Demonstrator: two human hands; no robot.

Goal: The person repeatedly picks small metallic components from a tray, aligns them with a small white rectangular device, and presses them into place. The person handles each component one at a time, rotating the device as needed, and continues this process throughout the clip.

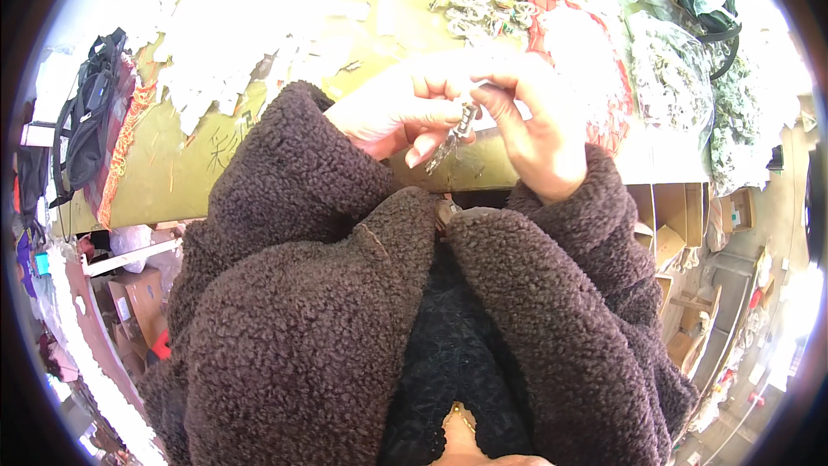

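Both hands (397, 112) (545, 140) hold a silvery piece (465, 123) by the table edge (473, 179)

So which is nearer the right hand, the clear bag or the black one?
The clear bag, right of the right hand; the black bag is far left.

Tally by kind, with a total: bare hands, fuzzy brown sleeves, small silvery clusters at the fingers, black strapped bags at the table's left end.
Bare hands: 2 (left hand, right hand)
Fuzzy brown sleeves: 2
Small silvery cluster: 1
Black strapped bag: 1
Total: 6
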